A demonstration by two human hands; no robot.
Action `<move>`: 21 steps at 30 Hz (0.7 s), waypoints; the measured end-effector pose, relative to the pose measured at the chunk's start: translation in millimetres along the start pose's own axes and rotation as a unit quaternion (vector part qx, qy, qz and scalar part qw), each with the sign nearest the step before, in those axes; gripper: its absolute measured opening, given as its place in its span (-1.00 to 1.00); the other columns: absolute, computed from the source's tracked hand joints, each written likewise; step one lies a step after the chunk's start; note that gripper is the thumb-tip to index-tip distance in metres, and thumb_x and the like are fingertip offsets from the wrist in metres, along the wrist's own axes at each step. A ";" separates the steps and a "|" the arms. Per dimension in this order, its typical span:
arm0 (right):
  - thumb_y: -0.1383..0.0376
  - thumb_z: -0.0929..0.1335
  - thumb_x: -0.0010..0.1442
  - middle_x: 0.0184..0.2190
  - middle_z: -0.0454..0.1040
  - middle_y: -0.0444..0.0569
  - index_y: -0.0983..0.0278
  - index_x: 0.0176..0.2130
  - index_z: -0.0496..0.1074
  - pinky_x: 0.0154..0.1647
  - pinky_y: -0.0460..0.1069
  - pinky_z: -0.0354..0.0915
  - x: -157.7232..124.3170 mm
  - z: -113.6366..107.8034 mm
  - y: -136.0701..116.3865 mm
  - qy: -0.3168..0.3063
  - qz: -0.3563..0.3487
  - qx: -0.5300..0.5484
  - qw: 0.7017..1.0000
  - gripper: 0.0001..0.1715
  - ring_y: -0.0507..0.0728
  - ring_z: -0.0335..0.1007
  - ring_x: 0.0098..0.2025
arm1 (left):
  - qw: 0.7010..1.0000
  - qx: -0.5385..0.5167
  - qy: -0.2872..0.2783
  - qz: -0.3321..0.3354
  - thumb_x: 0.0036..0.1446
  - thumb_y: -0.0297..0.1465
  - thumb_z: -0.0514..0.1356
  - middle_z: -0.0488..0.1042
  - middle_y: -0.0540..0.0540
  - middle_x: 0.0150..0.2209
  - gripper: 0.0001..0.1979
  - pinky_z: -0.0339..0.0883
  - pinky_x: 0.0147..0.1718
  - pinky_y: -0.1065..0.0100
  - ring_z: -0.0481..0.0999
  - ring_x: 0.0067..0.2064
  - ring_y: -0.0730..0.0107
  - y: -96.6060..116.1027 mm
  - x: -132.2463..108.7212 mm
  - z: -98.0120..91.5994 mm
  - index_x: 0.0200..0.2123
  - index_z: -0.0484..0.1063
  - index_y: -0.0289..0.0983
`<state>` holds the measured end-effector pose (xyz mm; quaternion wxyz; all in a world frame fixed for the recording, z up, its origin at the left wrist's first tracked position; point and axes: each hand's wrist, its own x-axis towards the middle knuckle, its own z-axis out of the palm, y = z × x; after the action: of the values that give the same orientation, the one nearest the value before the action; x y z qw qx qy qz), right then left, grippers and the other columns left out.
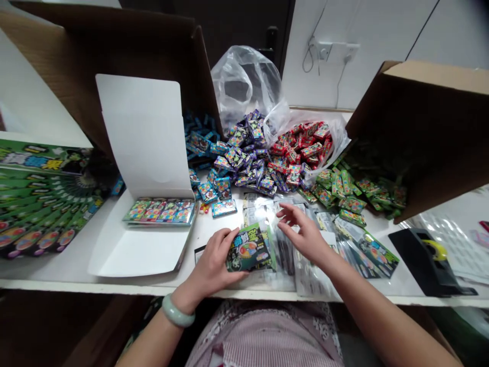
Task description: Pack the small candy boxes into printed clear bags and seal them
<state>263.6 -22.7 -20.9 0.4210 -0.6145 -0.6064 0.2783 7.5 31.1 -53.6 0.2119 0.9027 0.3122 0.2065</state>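
Green packet (248,251): in the left hand (216,259), large characters on front — too blurred to read
Left fingers: pinching its left side against the thumb
Right hand (301,235): fingers parted, half curled above clear sleeves (284,257)
Fanned green packs (42,214): far left, colourful lettering — illegible

Green printed packet (250,248) in the left grip (216,258)
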 end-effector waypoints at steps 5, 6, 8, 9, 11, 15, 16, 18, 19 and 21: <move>0.33 0.31 0.21 -0.20 0.54 0.03 0.27 -0.15 0.49 -0.13 0.03 0.33 65.1 -36.0 42.1 0.052 -0.004 -0.247 0.968 -0.79 0.15 0.46 -0.15 | 1.000 -0.011 0.013 -0.007 -0.09 -0.33 0.39 0.16 -0.22 0.09 -0.03 0.27 0.12 -0.03 0.27 0.14 -0.02 -3.2 -1.0 -11.6 0.29 -0.10 -0.10; 0.35 0.31 0.20 -0.20 0.55 0.05 0.29 -0.17 0.50 -0.10 0.04 0.32 78.8 -41.9 49.7 0.061 0.004 -0.277 0.959 -0.79 0.17 0.45 -0.14 | 1.000 -0.010 0.015 -0.006 -0.09 -0.33 0.39 0.15 -0.22 0.09 -0.03 0.27 0.13 -0.03 0.27 0.14 -0.02 -3.7 -1.1 -11.9 0.30 -0.11 -0.10; 0.38 0.30 0.19 -0.20 0.55 0.07 0.31 -0.17 0.51 -0.08 0.05 0.30 101.9 -49.6 60.5 0.071 0.013 -0.308 0.948 -0.78 0.18 0.44 -0.14 | 1.000 -0.008 0.020 -0.010 -0.08 -0.36 0.37 0.14 -0.22 0.10 -0.03 0.28 0.12 -0.03 0.27 0.14 -0.03 -5.4 -1.6 -11.2 0.30 -0.12 -0.09; 0.37 0.30 0.20 -0.21 0.55 0.06 0.30 -0.18 0.52 -0.09 0.04 0.29 110.8 -51.0 63.6 0.070 0.014 -0.322 0.944 -0.78 0.18 0.44 -0.15 | 1.000 -0.007 0.023 -0.014 -0.08 -0.37 0.37 0.14 -0.22 0.11 -0.04 0.29 0.12 -0.04 0.26 0.14 -0.04 -6.8 -1.8 -10.6 0.30 -0.12 -0.08; 0.34 0.29 0.22 -0.21 0.55 0.04 0.27 -0.19 0.52 -0.08 0.04 0.27 123.4 -49.0 66.0 0.069 0.016 -0.349 0.934 -0.77 0.18 0.43 -0.14 | 0.999 -0.004 0.027 -0.018 -0.08 -0.40 0.35 0.13 -0.22 0.11 -0.04 0.29 0.11 -0.05 0.26 0.15 -0.05 -10.0 -1.9 -10.1 0.30 -0.13 -0.08; 0.24 0.44 0.07 0.05 0.40 0.22 0.34 -0.14 0.51 0.10 0.20 0.09 135.8 -32.2 68.1 0.079 0.031 -0.398 0.914 -0.66 0.36 0.21 0.11 | 1.000 -0.004 0.020 -0.021 -0.06 -0.37 0.35 0.13 -0.21 0.11 -0.03 0.28 0.12 -0.07 0.26 0.15 -0.05 -14.0 2.2 -10.8 0.31 -0.15 -0.07; 0.24 0.49 -0.02 0.13 0.31 0.26 0.36 -0.12 0.50 0.13 0.24 0.04 137.9 -27.2 69.8 0.081 0.036 -0.405 0.910 -0.56 0.41 0.12 0.17 | 1.000 -0.008 0.017 -0.020 -0.06 -0.35 0.36 0.14 -0.21 0.11 -0.03 0.27 0.12 -0.07 0.26 0.15 -0.05 -14.1 3.8 -10.8 0.31 -0.15 -0.07; 0.28 0.55 -0.15 0.23 0.18 0.26 0.36 -0.13 0.49 0.17 0.28 -0.05 142.0 -19.4 74.3 0.084 0.047 -0.411 0.907 -0.45 0.44 -0.01 0.23 | 1.000 -0.015 0.014 -0.017 -0.06 -0.32 0.37 0.14 -0.21 0.11 -0.02 0.27 0.12 -0.07 0.26 0.15 -0.04 -13.5 6.7 -10.4 0.31 -0.14 -0.07; 0.31 0.56 -0.17 0.25 0.16 0.24 0.35 -0.15 0.50 0.18 0.28 -0.07 143.8 -17.2 76.7 0.085 0.052 -0.408 0.908 -0.46 0.43 -0.03 0.24 | 1.000 -0.017 0.014 -0.016 -0.07 -0.31 0.38 0.15 -0.21 0.11 -0.02 0.28 0.12 -0.07 0.26 0.15 -0.04 -13.2 7.6 -10.1 0.31 -0.14 -0.07; 0.35 0.55 -0.17 0.24 0.17 0.21 0.33 -0.20 0.51 0.18 0.27 -0.06 146.6 -17.5 80.9 0.091 0.060 -0.392 0.914 -0.54 0.41 -0.04 0.25 | 1.000 -0.020 0.015 -0.016 -0.08 -0.29 0.38 0.16 -0.21 0.11 -0.02 0.29 0.12 -0.05 0.27 0.14 -0.03 -12.8 7.6 -9.7 0.31 -0.12 -0.08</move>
<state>335.9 125.0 -56.8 0.1822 -0.7879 -0.5881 -0.0137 2.0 47.7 -50.4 0.2285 0.8901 0.3255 0.2227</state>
